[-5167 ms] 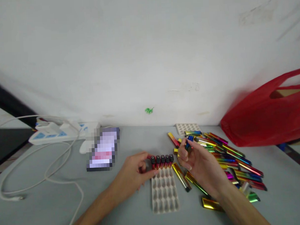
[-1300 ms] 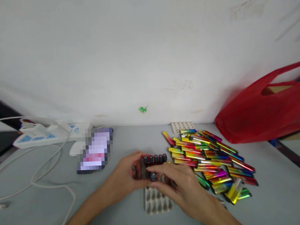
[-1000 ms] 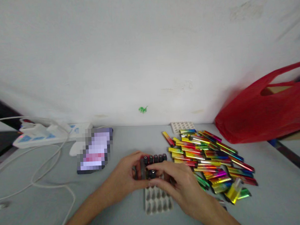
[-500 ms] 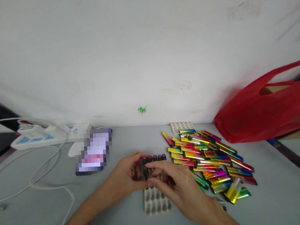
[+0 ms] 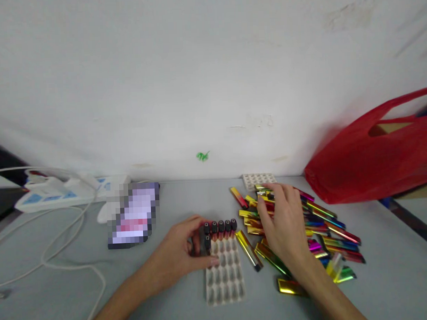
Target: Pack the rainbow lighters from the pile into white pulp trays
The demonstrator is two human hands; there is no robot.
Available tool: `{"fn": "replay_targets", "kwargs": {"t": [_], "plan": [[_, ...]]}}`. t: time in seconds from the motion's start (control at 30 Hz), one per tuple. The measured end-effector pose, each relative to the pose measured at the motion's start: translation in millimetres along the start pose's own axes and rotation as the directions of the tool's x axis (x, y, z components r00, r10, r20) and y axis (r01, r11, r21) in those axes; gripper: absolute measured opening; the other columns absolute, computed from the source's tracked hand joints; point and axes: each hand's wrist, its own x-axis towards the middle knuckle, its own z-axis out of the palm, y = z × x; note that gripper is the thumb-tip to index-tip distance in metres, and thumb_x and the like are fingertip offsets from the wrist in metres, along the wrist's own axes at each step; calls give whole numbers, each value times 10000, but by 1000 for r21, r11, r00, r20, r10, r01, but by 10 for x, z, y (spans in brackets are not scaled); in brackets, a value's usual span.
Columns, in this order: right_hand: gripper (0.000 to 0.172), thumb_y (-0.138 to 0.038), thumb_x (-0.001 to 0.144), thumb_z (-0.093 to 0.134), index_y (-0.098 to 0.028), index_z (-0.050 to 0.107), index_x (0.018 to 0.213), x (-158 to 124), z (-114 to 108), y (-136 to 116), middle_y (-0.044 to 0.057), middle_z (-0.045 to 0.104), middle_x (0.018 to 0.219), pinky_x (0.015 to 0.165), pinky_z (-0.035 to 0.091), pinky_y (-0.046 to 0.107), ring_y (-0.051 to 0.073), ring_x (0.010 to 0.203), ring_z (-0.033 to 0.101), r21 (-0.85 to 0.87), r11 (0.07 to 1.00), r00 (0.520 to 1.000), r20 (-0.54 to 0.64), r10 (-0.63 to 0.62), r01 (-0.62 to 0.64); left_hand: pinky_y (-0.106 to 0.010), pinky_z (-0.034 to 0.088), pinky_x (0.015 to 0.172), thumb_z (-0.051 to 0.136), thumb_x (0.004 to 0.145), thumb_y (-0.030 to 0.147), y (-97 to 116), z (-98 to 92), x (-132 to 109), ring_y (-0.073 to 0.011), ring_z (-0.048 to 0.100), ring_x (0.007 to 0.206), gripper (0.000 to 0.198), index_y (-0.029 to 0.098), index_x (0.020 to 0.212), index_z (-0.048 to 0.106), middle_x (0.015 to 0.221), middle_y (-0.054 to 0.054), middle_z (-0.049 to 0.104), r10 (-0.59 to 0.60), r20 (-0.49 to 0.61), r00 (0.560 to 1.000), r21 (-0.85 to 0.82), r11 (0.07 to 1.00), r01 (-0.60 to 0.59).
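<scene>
My left hand [image 5: 180, 246] curls around the left side of a pale moulded tray [image 5: 225, 297], thumb on its edge and fingers round the upper left corner. Black-ended slim pieces [image 5: 221, 225] stand upright in the tray's far row, and another black-ended piece [image 5: 207, 242] stands at the left of the row below, close to my left fingers. My right hand [image 5: 285, 218] is over a pile of shiny, lighter-like metallic sticks [image 5: 318, 224]. Its thumb and fingers are apart, with the tips at the pile's far left part; no held stick shows.
A second pale tray [image 5: 250, 181] lies by the wall. A red bag [image 5: 372, 158] stands at the right. To the left are a phone [image 5: 136, 215], a power strip [image 5: 73, 189] and loose white cables [image 5: 67, 268]. A yellow stick [image 5: 248, 250] lies beside the tray.
My right hand has left the tray and moved right and away from me to the pile. My left hand stays at the tray, whose rows are now more visible.
</scene>
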Motion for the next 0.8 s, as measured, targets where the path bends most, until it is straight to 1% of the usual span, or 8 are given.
{"fn": "replay_targets", "kwargs": {"t": [0.07, 0.1, 0.2, 0.27, 0.33, 0.53, 0.67, 0.8], "plan": [[323, -259, 1086, 523, -143, 644, 1363, 89, 36, 147, 205, 688, 1325, 1001, 444, 535, 401, 1209, 570, -193, 981, 999, 42, 23, -15, -194, 448, 572, 965, 748, 395, -10, 1, -1, -134, 585, 712, 497, 195, 1153, 759, 957, 15, 617, 5, -2, 1000, -3, 1000, -5], [333, -239, 1091, 508, -144, 638, 1383, 120, 49, 206, 202, 696, 1357, 999, 434, 539, 404, 1228, 569, -250, 968, 997, 77, 28, -8, -194, 445, 570, 961, 750, 400, -12, 2, -2, -134, 583, 712, 483, 191, 1135, 756, 954, 16, 611, 3, -1, 1000, -5, 1000, -3], [287, -205, 1108, 468, -188, 675, 1308, 168, 62, 310, 162, 731, 1367, 1005, 400, 551, 388, 1247, 590, -321, 947, 982, 185, 36, 26, -196, 442, 561, 957, 751, 403, -3, 1, -1, -136, 584, 717, 455, 184, 1091, 749, 950, 16, 603, -5, 6, 1000, -16, 1000, 5], [277, -209, 1125, 440, -219, 703, 1210, 177, 60, 332, 136, 750, 1341, 1005, 384, 560, 376, 1237, 607, -325, 944, 968, 247, 30, 53, -196, 443, 558, 958, 751, 391, 6, -1, -1, -134, 580, 713, 463, 187, 1111, 751, 960, 16, 610, -5, 10, 1000, -22, 1000, 6], [310, -217, 1142, 402, -230, 710, 1172, 178, 59, 338, 129, 757, 1344, 1007, 378, 570, 367, 1243, 615, -309, 948, 956, 294, 22, 73, -196, 445, 557, 961, 747, 380, 10, -1, -1, -130, 576, 706, 474, 192, 1132, 757, 964, 18, 610, 2, 9, 1000, -24, 1000, -2], [394, -185, 1147, 355, -207, 713, 1310, 170, 71, 363, 166, 689, 1523, 1094, 345, 631, 367, 1378, 577, -248, 963, 938, 347, -14, 106, -203, 460, 571, 960, 751, 404, -9, 5, 2, -134, 585, 714, 448, 190, 1090, 762, 957, 17, 602, 3, -1, 1000, -7, 1000, -3], [461, -98, 1098, 358, -192, 755, 1311, 169, 57, 387, 167, 681, 1541, 1093, 356, 636, 380, 1392, 564, -217, 966, 930, 364, -53, 140, -206, 462, 570, 962, 748, 406, -9, 2, 6, -131, 578, 703, 468, 193, 1108, 752, 949, 21, 602, 4, 8, 1000, -11, 1000, -4], [491, -86, 1084, 362, -187, 773, 1332, 176, 45, 419, 177, 664, 1549, 1070, 389, 632, 397, 1374, 558, -183, 968, 916, 392, -87, 170, -209, 465, 571, 958, 759, 428, -13, -7, 2, -139, 589, 720, 463, 185, 1080, 730, 969, 11, 612, 11, 9, 1000, 7, 1000, -11]]}}
